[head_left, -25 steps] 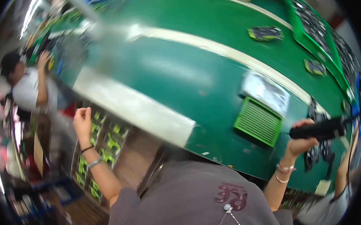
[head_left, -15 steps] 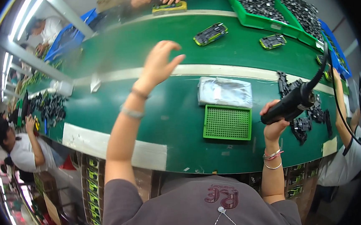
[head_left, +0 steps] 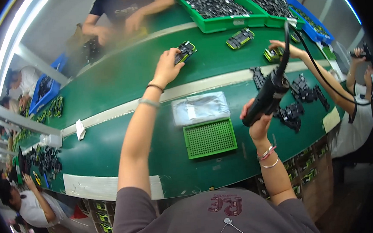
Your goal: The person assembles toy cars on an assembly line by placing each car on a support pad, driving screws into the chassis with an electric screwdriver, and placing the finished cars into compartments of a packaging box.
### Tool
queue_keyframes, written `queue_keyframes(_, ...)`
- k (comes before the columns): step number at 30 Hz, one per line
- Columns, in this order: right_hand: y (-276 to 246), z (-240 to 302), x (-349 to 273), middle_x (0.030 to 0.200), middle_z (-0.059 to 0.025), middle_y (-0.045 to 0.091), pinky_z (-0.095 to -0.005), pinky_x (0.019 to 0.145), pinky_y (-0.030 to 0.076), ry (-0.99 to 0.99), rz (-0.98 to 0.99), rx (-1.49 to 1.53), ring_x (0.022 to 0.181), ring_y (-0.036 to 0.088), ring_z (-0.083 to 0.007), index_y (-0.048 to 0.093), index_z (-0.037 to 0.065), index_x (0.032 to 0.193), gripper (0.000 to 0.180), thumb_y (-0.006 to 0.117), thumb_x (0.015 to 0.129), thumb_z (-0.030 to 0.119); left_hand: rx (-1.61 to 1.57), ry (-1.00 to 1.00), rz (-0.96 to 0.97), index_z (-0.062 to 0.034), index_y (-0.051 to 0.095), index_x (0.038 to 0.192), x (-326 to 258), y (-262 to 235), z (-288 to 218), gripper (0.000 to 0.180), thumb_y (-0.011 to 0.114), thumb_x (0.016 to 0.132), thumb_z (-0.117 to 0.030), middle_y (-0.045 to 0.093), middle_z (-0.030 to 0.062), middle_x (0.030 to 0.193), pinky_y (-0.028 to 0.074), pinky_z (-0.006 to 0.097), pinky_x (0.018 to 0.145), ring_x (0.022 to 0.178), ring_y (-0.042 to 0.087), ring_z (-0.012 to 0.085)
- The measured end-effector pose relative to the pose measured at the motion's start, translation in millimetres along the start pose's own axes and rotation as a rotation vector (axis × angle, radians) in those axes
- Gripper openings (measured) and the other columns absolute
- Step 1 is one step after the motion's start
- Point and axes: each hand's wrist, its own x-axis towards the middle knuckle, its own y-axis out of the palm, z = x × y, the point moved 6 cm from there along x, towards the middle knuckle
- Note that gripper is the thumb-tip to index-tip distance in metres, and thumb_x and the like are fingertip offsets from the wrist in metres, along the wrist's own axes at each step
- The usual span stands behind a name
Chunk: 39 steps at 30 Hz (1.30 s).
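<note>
1. Left hand (head_left: 166,67) reaches far across belt, fingers closing on black-green toy car (head_left: 185,51) w/ arm fully stretched.
2. Right hand (head_left: 257,121) fist-grips black power screwdriver (head_left: 268,97), held up off the belt.
3. Green grid tray (head_left: 210,137) sits close in front.

A factory assembly line: green conveyor belt (head_left: 107,91), parts bins (head_left: 218,10), seated workers alongside.

Near end of the green-black toy car (head_left: 186,51) behind the left hand (head_left: 167,68).
</note>
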Motion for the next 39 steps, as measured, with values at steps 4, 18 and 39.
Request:
queue_keyframes(4, -4.6, 4.8, 4.3, 0.065, -0.0091, 0.054, -0.0258, 0.051, 0.044, -0.01, -0.025, -0.056, 0.056, 0.054, -0.014, 0.053, -0.006, 0.085, 0.086, 0.044, 0.071, 0.078, -0.266, 0.136, 0.153, -0.0068, 0.051, 0.112, -45.6, -36.3, -77.3, 0.043, 0.068, 0.072, -0.011, 0.055, 0.0172, 0.105, 0.042, 0.039, 0.085, 0.099, 0.051, 0.0346)
queue_keyframes(18, -2.3, 16.9, 4.5, 0.06, -0.0074, 0.048, -0.0297, 0.051, 0.043, 0.055, -0.103, 0.052, 0.053, 0.049, -0.0173, 0.045, 0.003, 0.082, 0.096, 0.025, 0.055, 0.093, -0.151, 0.248, 0.375, -0.0143, 0.056, 0.118, -115.6, -29.8, -117.0, 0.049, 0.067, 0.071, -0.008, 0.05, 0.0146, 0.119, 0.038, 0.039, 0.094, 0.11, 0.047, 0.0317)
queue_keyframes(39, 62.1, 2.7, -13.4, 0.061, -0.0085, 0.05, -0.0289, 0.051, 0.045, 0.125, 0.059, 0.095, 0.053, 0.052, -0.018, 0.044, 0.002, 0.083, 0.099, 0.018, 0.055, 0.094, -0.18, 0.259, 0.306, -0.0182, 0.057, 0.116, -118.3, -26.2, -109.0, 0.046, 0.068, 0.071, -0.013, 0.052, 0.0149, 0.113, 0.041, 0.041, 0.089, 0.104, 0.049, 0.0323)
